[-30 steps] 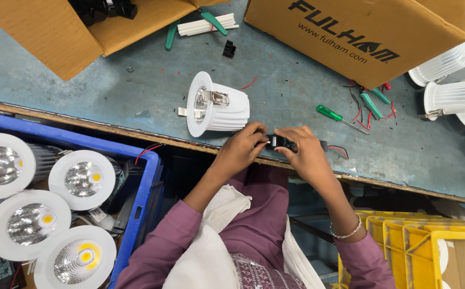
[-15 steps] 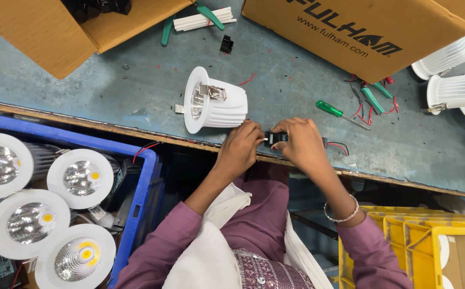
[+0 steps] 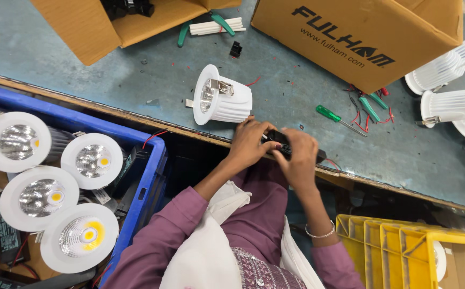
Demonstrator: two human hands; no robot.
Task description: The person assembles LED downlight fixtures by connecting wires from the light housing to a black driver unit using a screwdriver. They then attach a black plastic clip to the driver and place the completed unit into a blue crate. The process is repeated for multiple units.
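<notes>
Both forearms come up from the lower frame in purple sleeves and meet at the bench's near edge, wrists bent in twd each other. Left hand (image 3: 249,143) sits knuckles-up, fingers curled tight, tips pinching the left end of a small black part (image 3: 279,140); right hand (image 3: 300,160) is cupped over the part's right side, fingers closed round it, thumb tucked under, w/ a thin bangle (image 3: 319,234) on that wrist. The black part lies betw. the two sets of fingertips, mostly covered, so its exact shape can't be told; a red wire (image 3: 333,164) shows just right of the right fingers. Just beyond the left fingertips, a white downlight housing (image 3: 223,100) lies on its side on the grey-blue bench (image 3: 109,80), not touching the hand. Further out past the right fingers: a green-handled screwdriver (image 3: 335,116), then green cutters (image 3: 370,107) among red wire scraps, then a cardboard box (image 3: 360,37). Far left of the left hand, a blue crate (image 3: 152,166) holds finished white lamps (image 3: 80,238). Lower right of the right arm, a yellow bin (image 3: 403,241).
</notes>
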